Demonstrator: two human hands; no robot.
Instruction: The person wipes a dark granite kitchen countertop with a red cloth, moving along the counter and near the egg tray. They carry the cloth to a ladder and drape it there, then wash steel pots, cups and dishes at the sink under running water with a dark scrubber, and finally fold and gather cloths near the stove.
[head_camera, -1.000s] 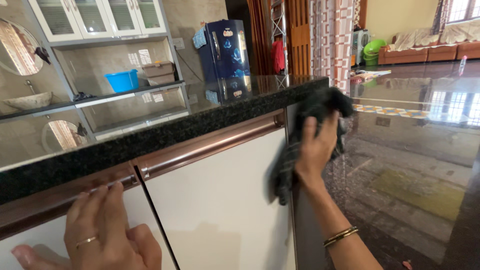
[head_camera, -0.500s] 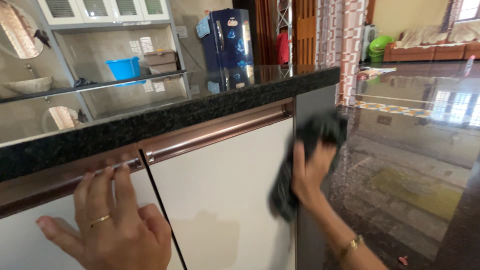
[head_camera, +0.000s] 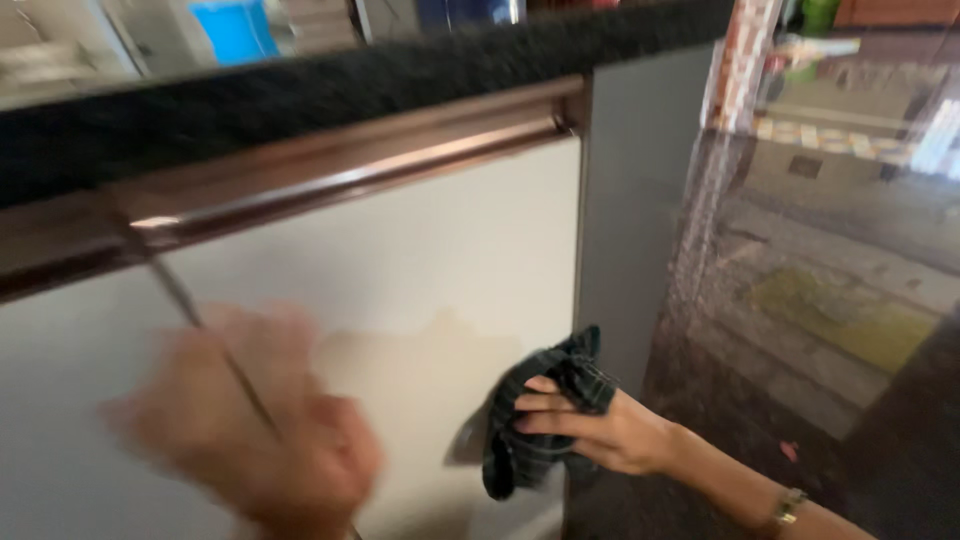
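Observation:
My right hand (head_camera: 600, 428) grips a dark checked cloth (head_camera: 530, 425) and presses it against the lower right part of a glossy white cabinet door (head_camera: 400, 270), near the door's right edge. My left hand (head_camera: 250, 430) is blurred with motion; it lies flat with fingers spread over the seam between the two white doors, at the lower left. A copper-coloured handle strip (head_camera: 330, 170) runs along the top of the doors, under a black speckled granite counter (head_camera: 300, 90).
A grey side panel (head_camera: 630, 220) ends the cabinet at the right. Beyond it is a dark polished floor (head_camera: 830, 300) with reflections. A blue tub (head_camera: 235, 28) stands on a shelf behind the counter.
My right hand has slid the cloth down the door, from near the counter's edge to its lower part. My left hand has shifted right and is now blurred. The view has tilted down.

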